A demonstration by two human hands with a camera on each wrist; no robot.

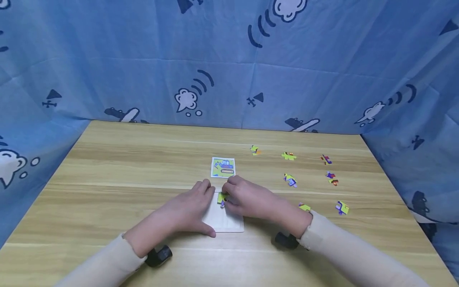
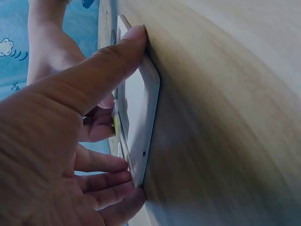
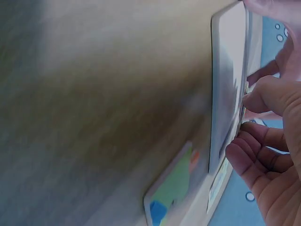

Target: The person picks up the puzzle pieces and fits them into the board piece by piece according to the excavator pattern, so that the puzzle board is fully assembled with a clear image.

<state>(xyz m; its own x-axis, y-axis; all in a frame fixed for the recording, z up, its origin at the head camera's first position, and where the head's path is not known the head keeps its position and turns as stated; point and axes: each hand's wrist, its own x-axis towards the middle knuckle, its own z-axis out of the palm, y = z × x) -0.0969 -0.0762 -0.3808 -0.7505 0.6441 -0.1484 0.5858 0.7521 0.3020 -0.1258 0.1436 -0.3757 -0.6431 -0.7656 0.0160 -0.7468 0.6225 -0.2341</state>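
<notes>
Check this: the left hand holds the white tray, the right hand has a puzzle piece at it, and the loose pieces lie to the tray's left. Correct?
One slip: the loose pieces lie to the right of the white tray, as the head view shows.

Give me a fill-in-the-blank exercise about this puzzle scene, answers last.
1. In the head view, the left hand grips the ____ side of the white tray.
2. While the right hand pinches one puzzle piece, loose pieces lie to the ____ of the tray.
3. The picture card has a ____ border.
4. The curtain behind the table is mostly ____.
Missing words: left; right; white; blue.
</notes>
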